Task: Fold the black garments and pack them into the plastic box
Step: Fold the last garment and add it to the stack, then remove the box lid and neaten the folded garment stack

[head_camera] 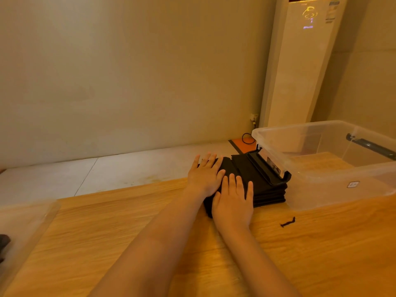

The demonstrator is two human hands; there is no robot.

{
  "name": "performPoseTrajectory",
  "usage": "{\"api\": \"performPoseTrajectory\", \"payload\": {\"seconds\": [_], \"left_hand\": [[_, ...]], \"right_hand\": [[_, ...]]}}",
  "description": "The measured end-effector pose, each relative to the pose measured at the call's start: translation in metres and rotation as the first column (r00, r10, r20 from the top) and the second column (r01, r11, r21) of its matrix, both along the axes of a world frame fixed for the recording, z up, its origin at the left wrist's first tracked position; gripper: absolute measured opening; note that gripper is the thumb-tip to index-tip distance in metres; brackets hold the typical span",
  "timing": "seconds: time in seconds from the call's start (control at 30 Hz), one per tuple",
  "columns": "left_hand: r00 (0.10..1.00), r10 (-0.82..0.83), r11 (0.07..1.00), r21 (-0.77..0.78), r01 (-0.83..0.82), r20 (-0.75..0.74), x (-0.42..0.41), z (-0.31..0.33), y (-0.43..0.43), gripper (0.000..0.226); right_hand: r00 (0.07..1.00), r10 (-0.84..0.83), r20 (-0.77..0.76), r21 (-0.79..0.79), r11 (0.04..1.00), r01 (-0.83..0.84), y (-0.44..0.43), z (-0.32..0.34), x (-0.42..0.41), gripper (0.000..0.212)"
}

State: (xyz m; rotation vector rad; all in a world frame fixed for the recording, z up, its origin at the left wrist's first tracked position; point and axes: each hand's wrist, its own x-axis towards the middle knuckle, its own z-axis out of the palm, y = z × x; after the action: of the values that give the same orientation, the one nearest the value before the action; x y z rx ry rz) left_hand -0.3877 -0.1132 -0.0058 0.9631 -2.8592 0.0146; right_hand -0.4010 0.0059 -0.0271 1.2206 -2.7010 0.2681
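A stack of folded black garments [265, 187] lies on the wooden table [150, 221], right against the left wall of the clear plastic box [321, 189]. My left hand [204, 175] lies flat with straight fingers on the far left part of the stack. My right hand [233, 203] presses flat on the near left part, fingers straight. The box stands open at the right; its bottom shows bare, and a black clip handle [267, 170] hangs on its left side over the stack.
A small black scrap [288, 222] lies on the table near the box. A clear lid [25, 228] sits at the table's left edge with a dark item [4, 243] on it. Beyond the table are the floor, a wall and a tall white air conditioner [300, 61].
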Motion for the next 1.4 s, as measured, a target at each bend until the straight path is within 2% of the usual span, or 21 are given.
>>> {"api": "performPoseTrajectory", "payload": {"seconds": [0.1, 0.23, 0.33, 0.43, 0.53, 0.67, 0.77, 0.83, 0.9, 1.0, 1.2, 1.27, 1.4], "left_hand": [[0.983, 0.022, 1.000, -0.017, -0.025, -0.185, 0.022, 0.009, 0.014, 0.055], [0.966, -0.001, 0.987, -0.157, -0.041, -0.257, 0.068, 0.026, 0.018, 0.059], [0.965, 0.031, 0.972, -0.218, -0.090, -0.262, 0.115, 0.034, 0.016, 0.071], [0.964, 0.071, 0.964, -0.231, -0.132, -0.256, 0.165, 0.039, 0.018, 0.072], [0.958, 0.130, 0.952, -0.236, -0.192, -0.255, 0.222, 0.044, 0.020, 0.073], [0.941, 0.229, 0.916, -0.273, -0.295, -0.248, 0.305, 0.050, 0.023, 0.077], [0.918, 0.307, 0.883, -0.283, -0.373, -0.253, 0.367, 0.057, 0.027, 0.068], [0.899, 0.359, 0.872, -0.254, -0.419, -0.251, 0.407, 0.060, 0.030, 0.068], [0.877, 0.393, 0.873, -0.189, -0.451, -0.277, 0.443, 0.061, 0.034, 0.072], [0.845, 0.435, 0.889, 0.003, -0.457, -0.312, 0.490, 0.053, 0.034, 0.080], [0.812, 0.565, 0.807, 0.303, -0.507, -0.148, 0.540, 0.024, 0.039, 0.096], [0.796, 0.582, 0.788, 0.353, -0.504, -0.164, 0.545, 0.019, 0.039, 0.093], [0.777, 0.588, 0.800, 0.298, -0.520, -0.223, 0.547, 0.023, 0.038, 0.073]], "right_hand": [[1.000, 0.023, 0.001, 0.000, 1.000, -0.023, 0.007, 0.009, -0.001, 0.059], [0.990, 0.125, -0.068, -0.093, 0.987, -0.131, 0.020, 0.028, 0.006, 0.061], [0.965, 0.233, -0.124, -0.157, 0.955, -0.250, 0.019, 0.037, 0.028, 0.061], [0.928, 0.338, -0.160, -0.207, 0.907, -0.366, 0.012, 0.043, 0.063, 0.070], [0.882, 0.431, -0.192, -0.238, 0.851, -0.468, 0.001, 0.052, 0.107, 0.065], [0.786, 0.575, -0.228, -0.256, 0.743, -0.618, -0.017, 0.064, 0.173, 0.062], [0.710, 0.665, -0.232, -0.240, 0.668, -0.704, -0.032, 0.068, 0.224, 0.064], [0.644, 0.730, -0.229, -0.240, 0.599, -0.764, -0.040, 0.067, 0.255, 0.066], [0.579, 0.799, -0.162, -0.223, 0.542, -0.810, -0.049, 0.062, 0.284, 0.067], [0.503, 0.864, -0.013, -0.183, 0.492, -0.851, -0.059, 0.050, 0.321, 0.072], [0.420, 0.880, 0.220, -0.097, 0.449, -0.888, -0.064, 0.021, 0.363, 0.074], [0.415, 0.878, 0.237, -0.122, 0.451, -0.884, -0.065, 0.014, 0.367, 0.064], [0.427, 0.876, 0.223, -0.252, 0.475, -0.843, -0.065, 0.017, 0.366, 0.019]]}}
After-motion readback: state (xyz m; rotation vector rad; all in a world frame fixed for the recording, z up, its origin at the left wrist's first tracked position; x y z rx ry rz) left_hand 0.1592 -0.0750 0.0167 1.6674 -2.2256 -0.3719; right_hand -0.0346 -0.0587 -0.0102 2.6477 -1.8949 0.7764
